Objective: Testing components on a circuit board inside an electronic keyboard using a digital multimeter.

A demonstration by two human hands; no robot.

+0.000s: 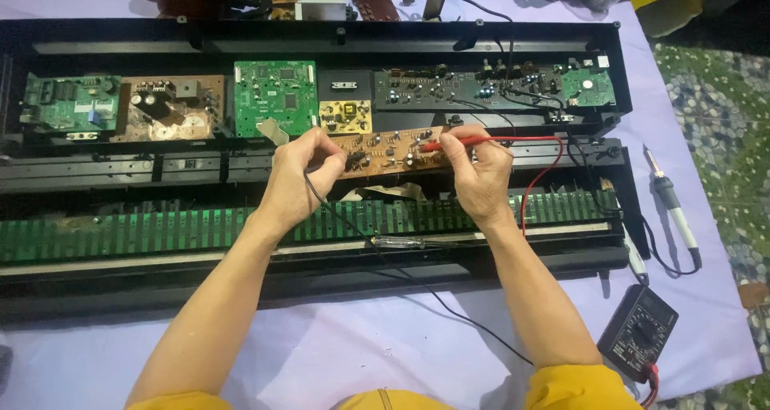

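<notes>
Centrally, left hand [301, 181] pinching black probe [350, 163], right hand [480, 173] gripping red probe [465, 143], brown circuit board [385, 151].

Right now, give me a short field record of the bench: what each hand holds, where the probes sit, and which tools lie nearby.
left hand: holds black probe at the left end of the brown circuit board
right hand: holds red probe, tip on the same board
board: held tilted over the opened keyboard chassis
multimeter: on the lilac cloth, lower right, leads attached
soldering iron: on the cloth, right of the chassis
screwdriver: lies on the chassis front rail
</notes>
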